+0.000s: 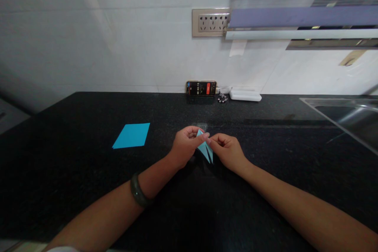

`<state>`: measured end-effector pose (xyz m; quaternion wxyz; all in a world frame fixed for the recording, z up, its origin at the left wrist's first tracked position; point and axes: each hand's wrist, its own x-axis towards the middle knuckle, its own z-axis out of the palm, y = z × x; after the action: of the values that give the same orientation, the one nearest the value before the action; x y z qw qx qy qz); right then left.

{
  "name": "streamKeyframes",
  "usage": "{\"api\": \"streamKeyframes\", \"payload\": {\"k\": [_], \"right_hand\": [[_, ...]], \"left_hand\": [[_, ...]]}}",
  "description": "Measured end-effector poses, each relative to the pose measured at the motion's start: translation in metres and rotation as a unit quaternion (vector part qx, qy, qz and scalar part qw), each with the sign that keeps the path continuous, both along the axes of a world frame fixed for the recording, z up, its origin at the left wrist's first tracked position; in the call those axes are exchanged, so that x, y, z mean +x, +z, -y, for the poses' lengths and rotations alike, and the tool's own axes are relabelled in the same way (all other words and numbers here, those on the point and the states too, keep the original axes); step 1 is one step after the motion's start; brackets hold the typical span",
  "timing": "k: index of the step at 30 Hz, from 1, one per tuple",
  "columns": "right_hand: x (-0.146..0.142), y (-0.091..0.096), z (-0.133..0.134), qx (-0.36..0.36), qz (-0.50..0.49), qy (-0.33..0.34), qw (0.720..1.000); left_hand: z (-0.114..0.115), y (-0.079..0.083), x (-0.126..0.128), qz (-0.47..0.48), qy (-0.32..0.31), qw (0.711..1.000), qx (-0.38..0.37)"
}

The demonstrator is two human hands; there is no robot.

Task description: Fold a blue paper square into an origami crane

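A small piece of light-blue folded paper [204,150], diamond-shaped with two narrow points toward me, is held between both hands just above the black countertop. My left hand [186,144] pinches its left side, thumb on top and fingers behind. On the other side, my right hand [226,149] grips the right edge near the top with thumb and forefinger. The fingers cover part of the paper's upper right. To the left, a flat stack of bright blue paper sheets [132,135] lies on the countertop [165,212].
A phone [201,88] showing a timer leans against the tiled wall. Beside it are a beaded loop [222,97] and a white device [245,95]. A sink [351,114] is set in at the right. A socket panel [210,23] is on the wall.
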<state>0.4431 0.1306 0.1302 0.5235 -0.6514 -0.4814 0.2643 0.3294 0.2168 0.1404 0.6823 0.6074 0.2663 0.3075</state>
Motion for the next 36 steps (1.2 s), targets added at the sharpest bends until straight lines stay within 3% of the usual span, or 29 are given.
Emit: {"api": "streamKeyframes", "payload": {"k": [12, 17, 23, 36], "right_hand": [[-0.0011, -0.0019, 0.0004, 0.005, 0.026, 0.015, 1.000], [-0.0004, 0.0002, 0.0002, 0.004, 0.031, 0.012, 0.999], [0.0021, 0.0008, -0.0015, -0.003, 0.033, 0.017, 0.999], [-0.0001, 0.0001, -0.0027, -0.046, 0.001, 0.081, 0.996]], "left_hand": [[-0.0027, -0.0045, -0.0007, -0.017, 0.028, 0.999, 0.007], [-0.0044, -0.0053, -0.0003, -0.014, 0.014, 1.000, -0.017], [-0.0014, -0.0031, -0.0013, -0.034, -0.009, 0.999, 0.026], [-0.0041, -0.0062, -0.0023, -0.019, 0.091, 0.994, 0.064]]}}
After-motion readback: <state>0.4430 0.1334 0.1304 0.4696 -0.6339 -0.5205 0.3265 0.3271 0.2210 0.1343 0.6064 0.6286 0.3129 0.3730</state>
